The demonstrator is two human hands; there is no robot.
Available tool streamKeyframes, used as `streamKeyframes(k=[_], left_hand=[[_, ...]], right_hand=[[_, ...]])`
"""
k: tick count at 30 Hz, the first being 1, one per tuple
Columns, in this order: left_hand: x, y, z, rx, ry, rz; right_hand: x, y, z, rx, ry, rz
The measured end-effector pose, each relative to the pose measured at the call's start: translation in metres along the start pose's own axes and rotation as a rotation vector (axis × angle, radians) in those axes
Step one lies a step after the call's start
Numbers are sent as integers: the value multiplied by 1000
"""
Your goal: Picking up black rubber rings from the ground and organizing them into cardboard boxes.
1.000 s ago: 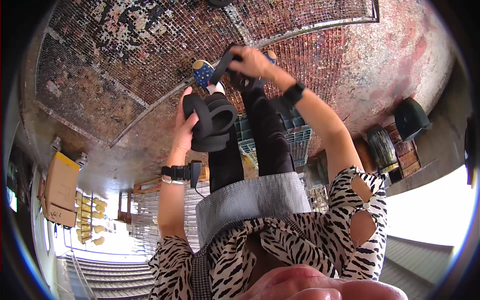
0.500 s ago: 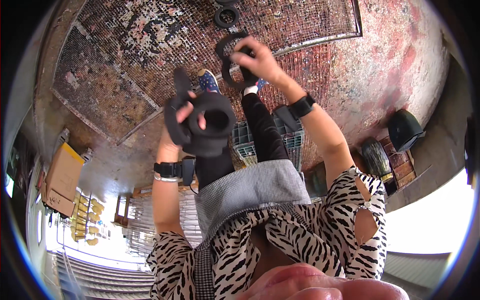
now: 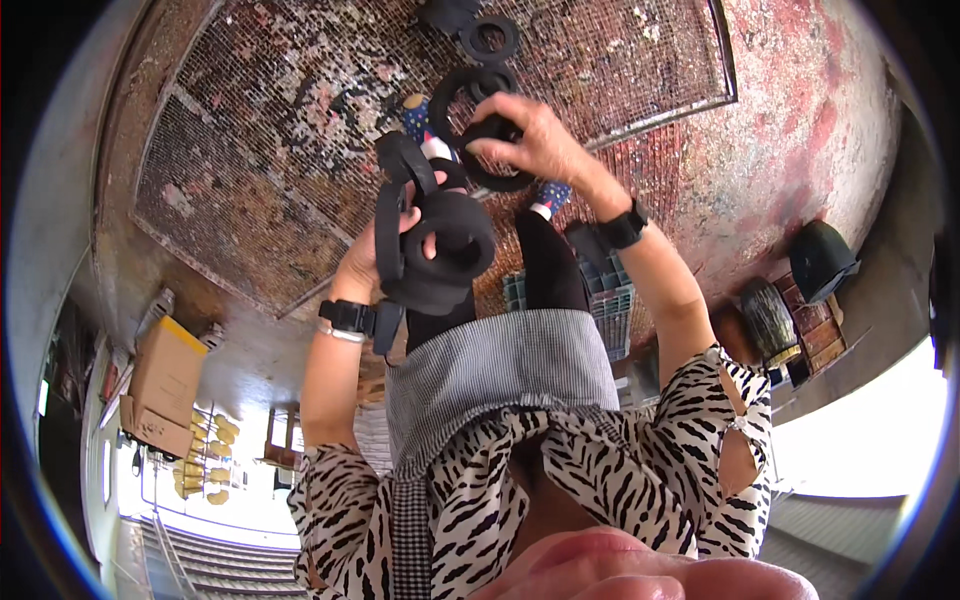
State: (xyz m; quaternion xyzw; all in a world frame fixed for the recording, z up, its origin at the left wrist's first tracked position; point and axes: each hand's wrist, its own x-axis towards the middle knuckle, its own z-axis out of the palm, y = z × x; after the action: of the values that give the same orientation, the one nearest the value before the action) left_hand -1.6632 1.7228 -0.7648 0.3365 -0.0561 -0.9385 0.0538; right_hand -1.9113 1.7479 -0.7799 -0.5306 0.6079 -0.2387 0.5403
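Since the earlier frame the right hand (image 3: 535, 140) has been drawn nearer; a black rubber ring (image 3: 497, 152) is pinched in its fingers; the left hand (image 3: 385, 250) is closed around a ring stack (image 3: 440, 250), apparently loosely, so slippage onto the mesh grate (image 3: 250, 180) is risked.

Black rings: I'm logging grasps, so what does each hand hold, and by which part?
The left hand holds a stack of rings, fingers through their holes. The right hand pinches one ring by its rim.

Paint-stained wire mesh (image 3: 250, 150) carries 1 black ring (image 3: 489, 38).
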Motion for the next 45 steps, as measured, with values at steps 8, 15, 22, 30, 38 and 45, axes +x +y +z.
streamKeyframes(k=[8, 15, 22, 30, 38, 45], left_hand=[[-14, 8, -38, -308, 133, -182], [-19, 32, -50, -175, 68, -114], [-14, 35, -52, -142, 73, -102], [-15, 79, -15, 33, 172, -216], [-2, 60, -18, -27, 255, -150], [-4, 48, -49, -53, 262, -90]], right_hand=[[20, -27, 50, 31, -283, -56], [23, -44, 64, 191, -104, -96], [24, -41, 58, 212, -171, -2], [13, -26, 56, 463, -151, 102], [13, -27, 47, 272, -129, 2], [66, 86, 0, 51, 193, 305]])
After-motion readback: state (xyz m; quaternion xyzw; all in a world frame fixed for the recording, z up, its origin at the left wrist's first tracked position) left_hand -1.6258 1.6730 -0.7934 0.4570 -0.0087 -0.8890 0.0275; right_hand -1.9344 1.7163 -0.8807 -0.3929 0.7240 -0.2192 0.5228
